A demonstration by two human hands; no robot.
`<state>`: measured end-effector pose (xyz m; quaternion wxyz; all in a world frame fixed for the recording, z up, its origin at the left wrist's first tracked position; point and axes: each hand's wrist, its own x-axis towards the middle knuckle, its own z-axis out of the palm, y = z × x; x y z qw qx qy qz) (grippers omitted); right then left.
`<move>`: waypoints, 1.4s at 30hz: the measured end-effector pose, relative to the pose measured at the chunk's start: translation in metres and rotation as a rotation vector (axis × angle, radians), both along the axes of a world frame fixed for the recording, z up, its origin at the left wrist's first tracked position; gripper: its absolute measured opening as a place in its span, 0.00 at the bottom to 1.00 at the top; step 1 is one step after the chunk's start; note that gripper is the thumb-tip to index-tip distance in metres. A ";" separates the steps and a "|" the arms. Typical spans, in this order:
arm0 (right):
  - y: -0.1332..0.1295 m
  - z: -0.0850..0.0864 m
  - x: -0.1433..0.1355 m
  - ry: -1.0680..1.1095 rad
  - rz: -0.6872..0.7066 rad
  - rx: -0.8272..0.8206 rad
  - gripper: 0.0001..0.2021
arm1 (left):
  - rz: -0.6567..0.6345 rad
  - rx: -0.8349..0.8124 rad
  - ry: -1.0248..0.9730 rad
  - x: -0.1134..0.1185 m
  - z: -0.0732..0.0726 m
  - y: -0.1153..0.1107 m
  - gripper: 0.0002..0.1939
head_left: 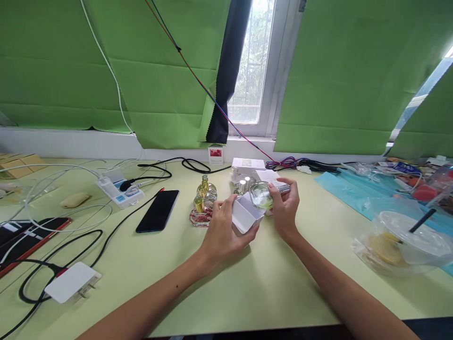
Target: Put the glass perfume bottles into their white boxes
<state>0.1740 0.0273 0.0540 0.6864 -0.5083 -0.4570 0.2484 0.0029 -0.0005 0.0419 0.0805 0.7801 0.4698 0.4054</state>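
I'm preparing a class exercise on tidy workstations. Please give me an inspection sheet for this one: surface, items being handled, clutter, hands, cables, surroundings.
Surface: pale yellow-green table, with things along the back and both sides.
Items handled: open white box and clear bottle close together; gold-capped bottles stand left of the box.
Clutter: dark phone left of those bottles; lidded plastic cup and blue sheet on the right.
Hands: left hand holds the box; right hand holds the clear bottle.
Cables: red-and-blue wires tangled at the back; a power strip with plugs on the left.
Surroundings: green curtains behind, window showing between them.
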 end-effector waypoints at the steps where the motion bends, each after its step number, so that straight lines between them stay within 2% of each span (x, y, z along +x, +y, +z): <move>1: -0.001 -0.001 0.001 -0.007 -0.002 0.002 0.19 | -0.012 -0.005 -0.008 0.000 -0.001 0.000 0.37; 6: 0.001 -0.012 0.004 -0.019 0.033 0.100 0.18 | -0.118 -0.070 -0.061 0.000 -0.005 0.003 0.37; 10: 0.006 -0.020 0.006 -0.037 0.061 0.110 0.18 | -0.153 -0.080 -0.078 -0.001 -0.007 0.006 0.35; 17: 0.009 -0.023 0.006 -0.065 0.061 0.063 0.16 | -0.162 -0.087 -0.082 0.000 -0.009 0.006 0.35; 26: 0.011 -0.028 0.006 -0.035 0.085 0.049 0.16 | -0.109 -0.081 -0.073 0.003 -0.019 0.006 0.38; 31: 0.012 -0.031 0.006 -0.014 0.130 0.036 0.15 | -0.079 -0.103 -0.050 0.004 -0.017 0.005 0.38; 42: 0.014 -0.032 0.008 -0.005 0.161 0.042 0.14 | -0.100 -0.160 -0.049 0.004 -0.014 0.004 0.37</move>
